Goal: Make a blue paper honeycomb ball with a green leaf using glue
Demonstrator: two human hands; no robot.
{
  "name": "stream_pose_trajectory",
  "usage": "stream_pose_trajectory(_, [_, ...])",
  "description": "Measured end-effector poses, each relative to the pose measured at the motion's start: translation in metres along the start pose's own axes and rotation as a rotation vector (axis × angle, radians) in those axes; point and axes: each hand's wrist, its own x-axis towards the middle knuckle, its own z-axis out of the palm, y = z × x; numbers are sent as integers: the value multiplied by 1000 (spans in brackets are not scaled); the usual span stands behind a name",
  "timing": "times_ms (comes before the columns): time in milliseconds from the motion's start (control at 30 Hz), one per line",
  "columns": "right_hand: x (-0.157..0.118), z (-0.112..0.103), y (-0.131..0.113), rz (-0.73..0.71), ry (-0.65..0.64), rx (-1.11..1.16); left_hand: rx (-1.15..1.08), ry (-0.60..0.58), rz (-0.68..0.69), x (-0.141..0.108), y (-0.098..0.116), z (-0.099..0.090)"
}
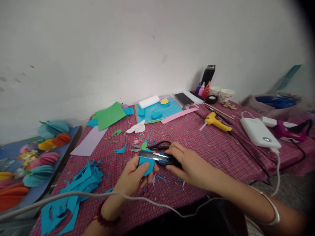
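My left hand [134, 173] pinches a small blue paper piece [147, 166] between thumb and fingers, low over the middle of the table. In my right hand [185, 164] is a dark utility knife [161, 158], its blade out and pointing left across the upper part of the blue paper. A small green paper piece [144, 145] shows just above the blue one. Behind the knife lie scissors [159, 146] with black handles, partly covered by the knife and my right hand.
Blue scraps [83, 180] lie front left, green sheet [110, 115] behind them. A yellow glue gun [218, 123], a white power bank [260, 132] and cables are right. At the back stand a phone [184, 99], cups [226, 95] and a black bottle [208, 76]. A white cable crosses the front.
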Motion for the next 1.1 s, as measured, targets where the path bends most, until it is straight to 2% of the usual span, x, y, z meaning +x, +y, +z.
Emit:
stream_pose_trajectory(167, [-1, -5, 0, 39, -42, -48, -54, 19, -38, 1, 5, 3])
stream_pose_trajectory(300, [-1, -7, 5, 34, -52, -22, -190, 21, -60, 1, 7, 2])
stream_pose_trajectory(500, [6, -15, 20, -96, -124, 211, -362, -113, -101, 5, 3, -8])
stream_pose_trajectory(633, [8, -19, 21, -83, -133, 166, -306, -73, -105, 7, 3, -5])
stream_pose_trajectory(800, [1, -18, 15, -49, -38, -13, -171, -22, -65, 6, 5, 6])
stream_pose_trajectory(1100, [-1, -19, 14, -51, -17, -40, -165, 48, -22, 6, -1, 9])
